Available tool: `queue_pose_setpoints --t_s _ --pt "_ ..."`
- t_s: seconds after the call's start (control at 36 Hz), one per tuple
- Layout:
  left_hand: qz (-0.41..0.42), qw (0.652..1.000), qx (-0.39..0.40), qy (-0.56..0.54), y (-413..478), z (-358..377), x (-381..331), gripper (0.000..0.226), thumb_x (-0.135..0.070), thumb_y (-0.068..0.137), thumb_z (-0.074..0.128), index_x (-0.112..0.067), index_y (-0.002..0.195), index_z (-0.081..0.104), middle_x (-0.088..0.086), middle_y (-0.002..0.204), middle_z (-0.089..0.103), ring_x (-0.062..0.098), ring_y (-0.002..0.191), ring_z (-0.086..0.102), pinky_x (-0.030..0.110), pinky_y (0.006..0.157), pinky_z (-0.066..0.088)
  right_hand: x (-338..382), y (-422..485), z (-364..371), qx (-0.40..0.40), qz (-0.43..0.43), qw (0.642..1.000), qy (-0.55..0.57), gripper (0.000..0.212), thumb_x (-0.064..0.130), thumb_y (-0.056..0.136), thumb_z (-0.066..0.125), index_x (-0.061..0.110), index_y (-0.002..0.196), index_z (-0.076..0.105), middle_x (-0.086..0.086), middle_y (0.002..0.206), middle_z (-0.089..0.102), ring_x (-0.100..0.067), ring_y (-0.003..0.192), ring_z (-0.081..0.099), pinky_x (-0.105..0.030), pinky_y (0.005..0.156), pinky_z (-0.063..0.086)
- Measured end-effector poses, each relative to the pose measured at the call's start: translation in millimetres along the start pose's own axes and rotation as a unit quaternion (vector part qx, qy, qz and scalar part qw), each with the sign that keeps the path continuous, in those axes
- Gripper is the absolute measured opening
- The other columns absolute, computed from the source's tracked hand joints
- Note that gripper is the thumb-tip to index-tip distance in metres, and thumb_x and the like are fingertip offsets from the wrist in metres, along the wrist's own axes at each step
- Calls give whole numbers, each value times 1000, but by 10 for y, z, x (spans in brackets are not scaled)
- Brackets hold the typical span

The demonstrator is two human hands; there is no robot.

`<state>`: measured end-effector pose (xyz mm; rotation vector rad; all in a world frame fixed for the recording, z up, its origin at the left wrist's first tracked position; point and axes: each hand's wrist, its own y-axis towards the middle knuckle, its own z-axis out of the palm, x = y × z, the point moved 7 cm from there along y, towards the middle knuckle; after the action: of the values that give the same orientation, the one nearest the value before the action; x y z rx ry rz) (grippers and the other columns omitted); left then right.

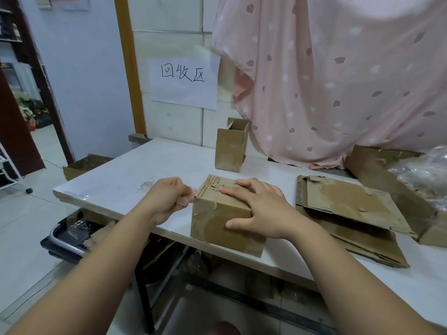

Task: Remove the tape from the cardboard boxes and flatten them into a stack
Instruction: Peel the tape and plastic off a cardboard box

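A closed brown cardboard box (pixel 212 228) with a torn, scuffed top stands at the front edge of the white table (pixel 116 180). My right hand (pixel 258 209) lies flat on its top, fingers spread, thumb down the front face. My left hand (pixel 167 199) is at the box's upper left corner, fingers curled and pinching a strip of clear tape (pixel 187 200) there. A stack of flattened boxes (pixel 350 213) lies to the right. A tall narrow open box (pixel 231 148) stands upright at the back.
A large open box (pixel 377 165) holding crumpled clear plastic (pixel 425 172) sits at the far right. A pink curtain (pixel 338 81) hangs behind the table, beside a paper sign (pixel 185 81) on the tiled wall. Another box (pixel 82 165) sits on the floor left; a black crate (pixel 70 238) lies under the table.
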<state>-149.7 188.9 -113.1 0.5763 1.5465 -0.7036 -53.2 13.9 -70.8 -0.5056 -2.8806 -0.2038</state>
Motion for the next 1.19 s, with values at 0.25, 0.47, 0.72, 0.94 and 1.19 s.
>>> queue_pose_setpoints --t_s 0.25,0.47,0.72,0.94,1.19 --pt "-111 924 -48 -364 189 127 722 23 -7 88 59 6 107 57 20 113 63 20 104 63 27 102 44 -9 -22 27 -2 -2 1000 8 70 56 80 62 62 137 21 13 151 17 -13 139 11 -38 116 2" --pt "-90 801 -153 -572 80 90 673 7 -9 99 42 -10 103 47 3 72 46 8 36 43 15 35 36 -43 -75 8 -12 4 999 39 69 53 80 63 63 136 23 15 150 18 -9 139 10 -35 115 1" --pt "55 945 -102 -305 -220 48 -74 31 -43 91 49 -14 80 56 -1 67 35 13 62 37 30 66 41 -16 -41 26 -13 7 999 30 69 54 80 64 62 136 25 15 150 19 -10 139 11 -36 116 1" --pt "169 981 -3 -96 -402 480 -655 33 -23 83 45 -27 63 70 -12 131 44 4 115 41 28 86 38 -49 -43 21 -27 14 999 41 66 54 81 60 58 137 27 15 149 21 -10 139 12 -37 117 1" --pt "321 942 18 93 -554 913 -826 77 -1 94 47 -54 137 12 -7 145 31 9 125 49 14 89 48 -30 40 10 -75 30 984 157 66 61 86 50 34 140 24 11 144 44 -12 138 31 -46 117 0"
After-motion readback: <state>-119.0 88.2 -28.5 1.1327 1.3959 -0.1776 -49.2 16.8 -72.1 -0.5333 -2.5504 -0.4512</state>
